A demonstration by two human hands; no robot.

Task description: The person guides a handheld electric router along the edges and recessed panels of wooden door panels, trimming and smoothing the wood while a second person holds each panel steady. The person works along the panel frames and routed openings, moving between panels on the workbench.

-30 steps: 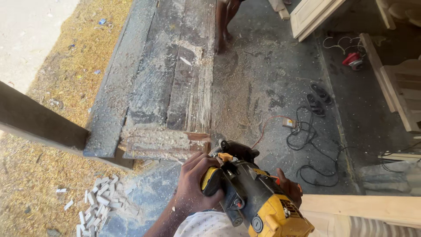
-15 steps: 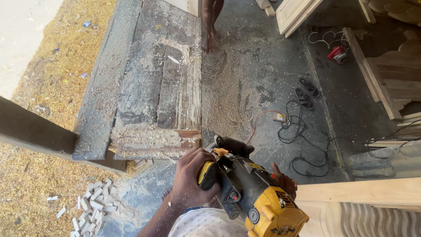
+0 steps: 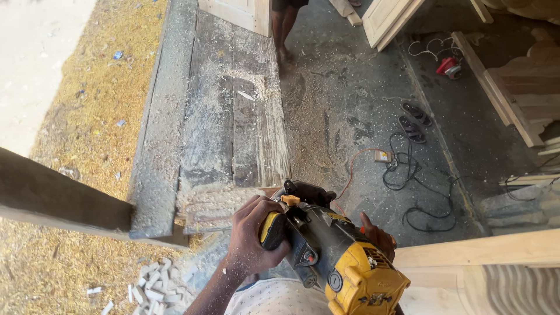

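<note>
Fingers (image 3: 248, 224) of the left hand (image 3: 252, 242) are curled tight around the front handle of a yellow and black power saw (image 3: 332, 254), thumb and knuckles dusted with sawdust. The right hand (image 3: 378, 236) sits behind the saw body, mostly hidden, so only its thumb and part of the palm show; it seems pressed to the far side of the tool, though I cannot tell how firmly it is closed. The saw rests low in the view, its nose against the near end of the weathered grey planks (image 3: 233, 128) that run away from the person. Compared with 1 second ago, the view has tipped so that more of the planks' far end and a standing person's legs (image 3: 286, 29) show, while the saw and both hands keep their place at the plank end (the grip looks unchanged), which suggests the tool is being held steady rather than advanced. Pale offcut blocks (image 3: 149, 286) lie on the sawdust-strewn ground below, and tangled black cable (image 3: 420, 175) lies well apart to the right.
</note>
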